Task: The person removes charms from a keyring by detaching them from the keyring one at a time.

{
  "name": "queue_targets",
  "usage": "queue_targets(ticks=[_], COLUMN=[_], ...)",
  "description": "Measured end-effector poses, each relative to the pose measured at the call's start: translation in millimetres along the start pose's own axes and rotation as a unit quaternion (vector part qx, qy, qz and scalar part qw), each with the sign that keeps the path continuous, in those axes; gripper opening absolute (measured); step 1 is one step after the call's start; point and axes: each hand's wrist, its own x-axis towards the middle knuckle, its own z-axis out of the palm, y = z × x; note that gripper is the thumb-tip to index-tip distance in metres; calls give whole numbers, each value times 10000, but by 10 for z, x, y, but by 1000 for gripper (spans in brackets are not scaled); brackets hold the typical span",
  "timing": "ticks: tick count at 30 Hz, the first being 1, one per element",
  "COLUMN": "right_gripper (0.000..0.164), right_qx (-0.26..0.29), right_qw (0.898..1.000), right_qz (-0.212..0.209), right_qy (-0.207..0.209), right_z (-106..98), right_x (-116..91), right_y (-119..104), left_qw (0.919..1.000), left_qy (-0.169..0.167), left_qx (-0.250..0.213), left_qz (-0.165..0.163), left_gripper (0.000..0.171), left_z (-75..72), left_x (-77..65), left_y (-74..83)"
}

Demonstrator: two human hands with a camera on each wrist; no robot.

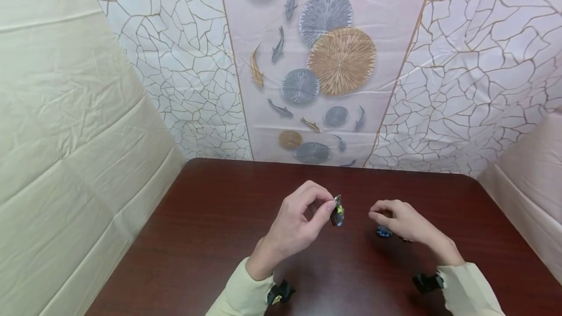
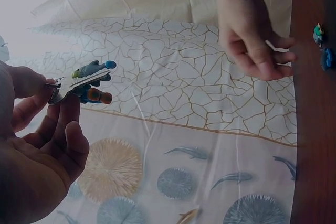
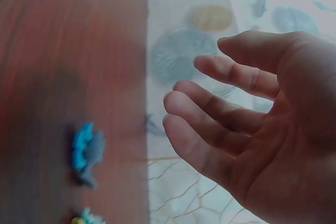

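The person wears a long pale cream-green cloth sleeve, lightly creased, its plain cuff ending near the wrist of the bare left hand. A matching pale cloth sleeve leads to the bare right hand. Both cuffs carry fixtures — an angular black piece with a yellowish patch, and a blocky black piece.

Wrist views close (seemingly sideways)
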Motion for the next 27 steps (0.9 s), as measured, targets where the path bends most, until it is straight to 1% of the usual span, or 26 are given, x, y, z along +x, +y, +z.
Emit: queue_targets(ticks=[4, 9, 19, 27], right_gripper=[19, 16, 4, 6], right_qx=[-92, -238, -252, -123], right_qw=[9996, 9983, 9920, 9864], right_qz=[-214, -356, -796, -1102], right_qy=[178, 405, 945, 1211], right_z=[-45, -99, -194, -274], right_x=[-25, -67, -170, -210], right_y=[-134, -301, -683, -937], left_qw=[10000, 10000, 10000, 10000], left_qy=[0, -7, -1, 2], left_qx=[6, 11, -4, 17], left_qz=[-25, -49, -41, -52], left_gripper=[7, 6, 6, 5], left_z=[6, 14, 19, 16], left_x=[0, -3, 2, 4], left_y=[-2, -3, -2, 7])
